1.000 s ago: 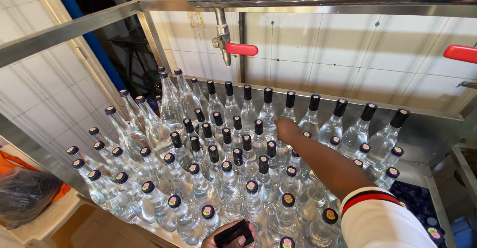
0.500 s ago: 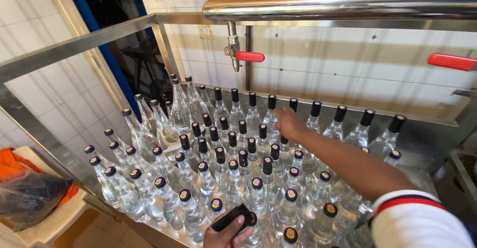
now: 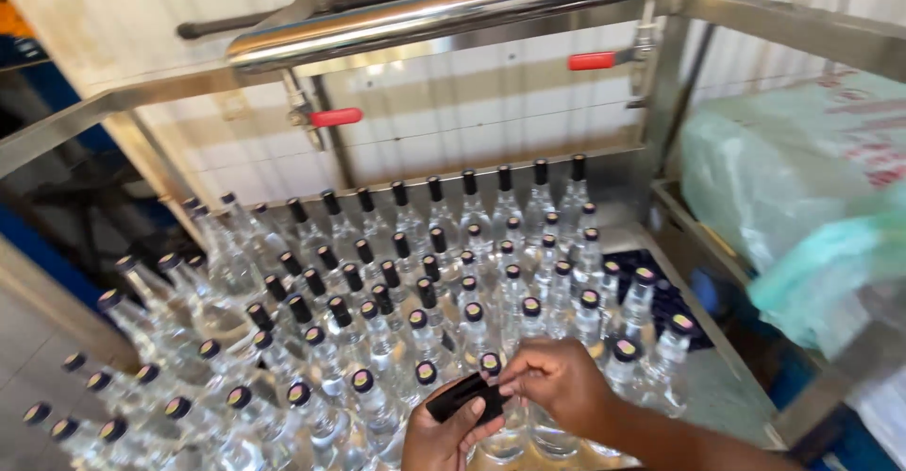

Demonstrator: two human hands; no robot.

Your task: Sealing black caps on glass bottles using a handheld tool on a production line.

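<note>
- The left hand (image 3: 444, 438) holds a small flat black thing (image 3: 462, 397), its fingers closed around the bottom end so it does not drop.
- The right hand (image 3: 557, 381) pinches the other end of the black thing with its fingertips, so both hands steady it low in the middle of the picture, just above the bottles.
- Many clear glass bottles (image 3: 377, 339) with dark caps stand upright and close together, so lots of them fit.
- They stand on a shiny metal worktop (image 3: 727, 391) with raised sides that keep them from sliding off.
- A long silver pipe (image 3: 472, 8) runs above, with red handles (image 3: 335, 116) under it.
- The wall behind has white tiles.
- A pale green plastic bag (image 3: 802, 197) bulges at the right.
</note>
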